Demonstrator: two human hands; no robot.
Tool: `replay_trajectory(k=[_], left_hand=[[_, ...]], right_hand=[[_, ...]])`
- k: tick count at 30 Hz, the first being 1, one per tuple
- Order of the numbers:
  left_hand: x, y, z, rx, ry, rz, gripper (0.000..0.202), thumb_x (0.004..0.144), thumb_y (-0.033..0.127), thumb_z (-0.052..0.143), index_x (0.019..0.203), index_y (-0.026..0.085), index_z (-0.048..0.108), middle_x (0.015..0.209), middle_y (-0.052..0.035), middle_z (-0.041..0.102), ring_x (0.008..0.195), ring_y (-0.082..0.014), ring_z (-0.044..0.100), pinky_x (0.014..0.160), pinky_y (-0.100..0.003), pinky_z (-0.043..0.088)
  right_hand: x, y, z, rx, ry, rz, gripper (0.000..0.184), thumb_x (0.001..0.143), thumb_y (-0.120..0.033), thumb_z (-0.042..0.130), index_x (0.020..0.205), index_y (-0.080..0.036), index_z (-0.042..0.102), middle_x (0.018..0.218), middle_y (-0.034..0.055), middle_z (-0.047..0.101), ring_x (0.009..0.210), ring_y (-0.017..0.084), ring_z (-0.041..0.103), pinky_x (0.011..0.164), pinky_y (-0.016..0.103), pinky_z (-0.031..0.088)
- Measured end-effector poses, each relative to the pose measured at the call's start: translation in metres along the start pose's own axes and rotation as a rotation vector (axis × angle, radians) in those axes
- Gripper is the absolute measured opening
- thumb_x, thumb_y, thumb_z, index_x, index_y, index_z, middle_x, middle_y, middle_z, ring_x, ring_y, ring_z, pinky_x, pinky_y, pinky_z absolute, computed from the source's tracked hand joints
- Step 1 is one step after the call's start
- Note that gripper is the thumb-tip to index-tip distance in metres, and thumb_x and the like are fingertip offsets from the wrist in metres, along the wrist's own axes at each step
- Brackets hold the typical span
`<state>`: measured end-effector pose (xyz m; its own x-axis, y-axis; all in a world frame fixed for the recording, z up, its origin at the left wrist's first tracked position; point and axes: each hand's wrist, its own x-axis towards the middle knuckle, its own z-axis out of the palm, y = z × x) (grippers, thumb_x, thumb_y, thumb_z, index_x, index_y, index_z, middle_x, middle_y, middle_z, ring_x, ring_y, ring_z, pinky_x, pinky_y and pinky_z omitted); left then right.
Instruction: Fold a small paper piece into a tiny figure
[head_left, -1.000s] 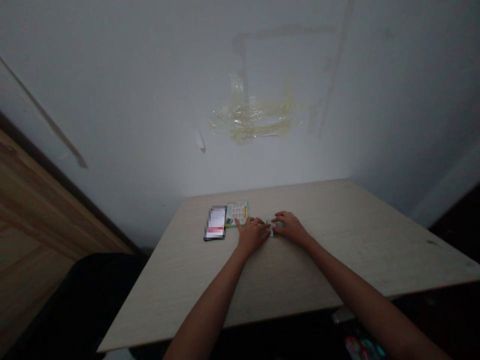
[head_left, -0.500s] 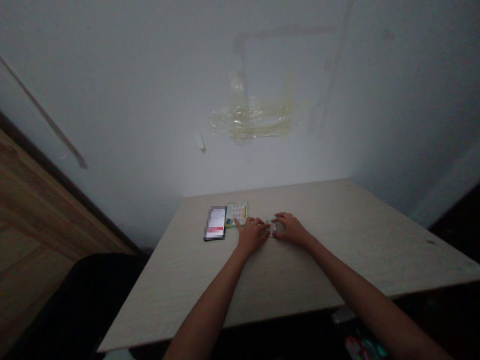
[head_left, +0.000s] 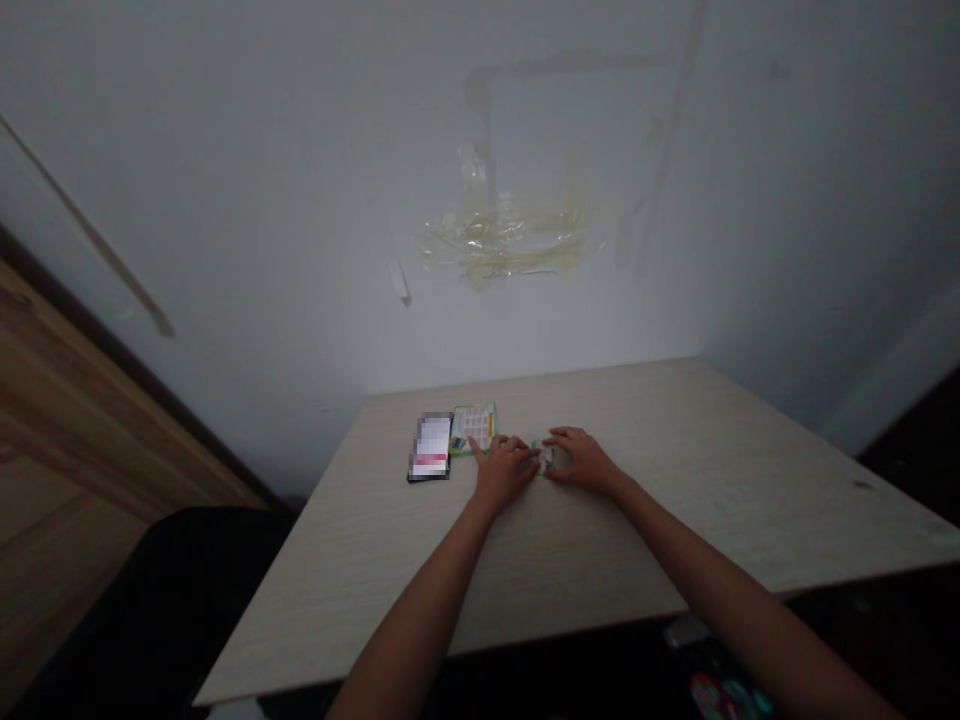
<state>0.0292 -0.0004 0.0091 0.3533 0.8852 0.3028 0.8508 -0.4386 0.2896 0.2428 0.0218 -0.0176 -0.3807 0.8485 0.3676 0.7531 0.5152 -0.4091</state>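
My left hand (head_left: 504,472) and my right hand (head_left: 583,461) rest on the pale wood-grain table (head_left: 600,530), fingers reaching toward each other. Between them sits a small printed paper card (head_left: 543,455), its edges pinched by the fingertips of both hands and its print mostly hidden. To the left of my left hand lies a printed booklet or card (head_left: 473,427) with a colourful grid. Next to that, a smartphone (head_left: 430,447) lies flat, its screen blurred.
The table's far side meets a white wall (head_left: 525,300) marked with old tape residue (head_left: 502,240). A wooden surface (head_left: 67,440) and a dark chair-like shape (head_left: 172,590) lie left of the table. A colourful object (head_left: 724,695) sits below the front right edge.
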Motion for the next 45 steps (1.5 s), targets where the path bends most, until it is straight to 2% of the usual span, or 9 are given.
replay_trajectory(k=[3, 7, 10, 17, 24, 29, 38, 45], left_hand=[[0.000, 0.000, 0.001, -0.001, 0.009, -0.004, 0.025, 0.089, 0.044, 0.061, 0.112, 0.044, 0.068, 0.112, 0.0020, 0.068, 0.119, -0.0264, 0.047, 0.104, -0.079, -0.011], [-0.001, -0.001, 0.000, -0.001, 0.005, 0.004, 0.025, 0.088, 0.046, 0.061, 0.112, 0.043, 0.068, 0.111, 0.0014, 0.068, 0.119, -0.0264, 0.047, 0.105, -0.078, -0.012], [-0.001, -0.001, -0.001, -0.003, 0.007, 0.006, 0.025, 0.088, 0.047, 0.061, 0.111, 0.042, 0.069, 0.109, 0.0010, 0.068, 0.119, -0.0268, 0.046, 0.105, -0.078, -0.011], [-0.001, 0.000, 0.000, 0.016, 0.012, -0.002, 0.025, 0.087, 0.046, 0.062, 0.111, 0.043, 0.069, 0.109, 0.0010, 0.067, 0.119, -0.0266, 0.047, 0.105, -0.078, -0.011], [0.000, 0.000, 0.000, -0.006, 0.014, -0.006, 0.024, 0.086, 0.047, 0.062, 0.108, 0.043, 0.070, 0.106, 0.0012, 0.068, 0.118, -0.0279, 0.047, 0.103, -0.081, -0.010], [0.001, 0.000, -0.002, -0.008, -0.003, -0.011, 0.024, 0.086, 0.047, 0.062, 0.109, 0.044, 0.070, 0.110, 0.0022, 0.068, 0.120, -0.0275, 0.046, 0.104, -0.080, -0.011], [0.000, 0.003, -0.007, -0.005, -0.033, -0.024, 0.025, 0.087, 0.048, 0.061, 0.110, 0.044, 0.070, 0.110, 0.0013, 0.068, 0.119, -0.0274, 0.047, 0.105, -0.080, -0.007], [0.001, 0.003, -0.007, 0.013, -0.039, -0.028, 0.026, 0.087, 0.049, 0.060, 0.110, 0.043, 0.069, 0.112, 0.0011, 0.067, 0.120, -0.0279, 0.046, 0.106, -0.080, -0.004]], right_hand=[[-0.001, 0.003, 0.001, 0.052, 0.033, -0.016, 0.047, 0.071, -0.042, 0.077, 0.114, -0.025, 0.070, 0.130, 0.0116, 0.059, 0.120, 0.028, 0.053, 0.103, 0.045, 0.042], [-0.001, 0.009, 0.004, 0.141, 0.089, -0.016, 0.020, 0.080, -0.035, 0.070, 0.097, -0.027, 0.076, 0.125, 0.0093, 0.063, 0.117, 0.025, 0.056, 0.102, 0.044, 0.043], [0.000, 0.013, 0.007, 0.181, 0.111, -0.015, 0.012, 0.082, -0.030, 0.068, 0.089, -0.026, 0.078, 0.124, 0.0095, 0.063, 0.115, 0.024, 0.057, 0.102, 0.043, 0.044], [0.000, 0.013, 0.010, 0.140, 0.132, -0.029, 0.011, 0.081, -0.031, 0.071, 0.087, -0.026, 0.079, 0.127, 0.0104, 0.062, 0.119, 0.026, 0.054, 0.103, 0.045, 0.042], [0.006, 0.014, 0.017, 0.086, 0.178, 0.024, 0.013, 0.082, -0.030, 0.069, 0.089, -0.024, 0.079, 0.124, 0.0121, 0.063, 0.117, 0.026, 0.054, 0.103, 0.044, 0.044], [0.011, 0.013, 0.019, 0.043, 0.184, 0.085, 0.020, 0.084, -0.035, 0.066, 0.092, -0.022, 0.079, 0.122, 0.0136, 0.064, 0.115, 0.026, 0.056, 0.101, 0.043, 0.045], [0.019, 0.009, 0.015, -0.042, 0.131, 0.142, 0.020, 0.088, -0.036, 0.063, 0.101, -0.029, 0.077, 0.118, 0.0101, 0.062, 0.109, 0.024, 0.055, 0.098, 0.038, 0.045], [0.020, 0.004, 0.013, -0.090, 0.122, 0.134, 0.023, 0.091, -0.035, 0.060, 0.106, -0.029, 0.076, 0.116, 0.0098, 0.061, 0.109, 0.023, 0.054, 0.098, 0.036, 0.043]])
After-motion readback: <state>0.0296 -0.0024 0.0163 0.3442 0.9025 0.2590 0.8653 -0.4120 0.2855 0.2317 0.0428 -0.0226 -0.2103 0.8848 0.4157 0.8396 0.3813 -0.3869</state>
